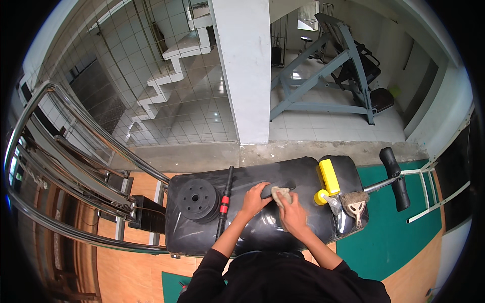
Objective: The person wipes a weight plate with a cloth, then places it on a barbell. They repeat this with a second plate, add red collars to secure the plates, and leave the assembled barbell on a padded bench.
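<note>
Pinching a beige cloth (281,195), my right hand (293,214) presses it on the black handle (275,187), which my left hand (253,198) clasps atop the near padded bench (252,232). Cloth hides the handle's right end.

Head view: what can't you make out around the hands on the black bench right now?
- Black object under the left hand: partly covered by hand and cloth; its kind is unclear.
- Right hand: back faces the camera, so its fingers' grip on the cloth is hidden.
- Yellow spray bottle: too small to see any detail.
- Brush: bristles too small to judge.
- Bench: near edge hidden by the person's body.
</note>
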A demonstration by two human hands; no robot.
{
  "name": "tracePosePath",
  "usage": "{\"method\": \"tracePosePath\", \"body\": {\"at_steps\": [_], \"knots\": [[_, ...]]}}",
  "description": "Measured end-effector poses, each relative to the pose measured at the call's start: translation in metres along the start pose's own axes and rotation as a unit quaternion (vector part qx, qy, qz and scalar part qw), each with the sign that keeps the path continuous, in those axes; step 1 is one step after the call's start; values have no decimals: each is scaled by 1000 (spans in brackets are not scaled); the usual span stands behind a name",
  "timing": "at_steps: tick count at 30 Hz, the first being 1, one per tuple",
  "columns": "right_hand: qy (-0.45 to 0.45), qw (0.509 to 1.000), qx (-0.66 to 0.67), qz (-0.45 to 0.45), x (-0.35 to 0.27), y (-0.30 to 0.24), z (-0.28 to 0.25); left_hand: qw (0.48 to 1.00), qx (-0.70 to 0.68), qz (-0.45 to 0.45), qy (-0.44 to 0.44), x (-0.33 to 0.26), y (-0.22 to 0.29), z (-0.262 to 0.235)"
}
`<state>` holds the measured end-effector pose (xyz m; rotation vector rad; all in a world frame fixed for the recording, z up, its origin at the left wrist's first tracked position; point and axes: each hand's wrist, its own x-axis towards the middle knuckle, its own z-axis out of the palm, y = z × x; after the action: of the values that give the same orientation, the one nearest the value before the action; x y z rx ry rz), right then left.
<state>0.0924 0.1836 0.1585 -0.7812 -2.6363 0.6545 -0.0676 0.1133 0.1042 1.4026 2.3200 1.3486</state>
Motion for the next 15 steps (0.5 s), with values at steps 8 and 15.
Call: {"method": "tracePosePath", "body": {"at_steps": [8,15], "knots": [[87,992,3,95,31,70,2,999,-14,-41,24,-5,13,8],[81,988,95,91,54,77,18,999,24,4,39,-15,22,10]]}}
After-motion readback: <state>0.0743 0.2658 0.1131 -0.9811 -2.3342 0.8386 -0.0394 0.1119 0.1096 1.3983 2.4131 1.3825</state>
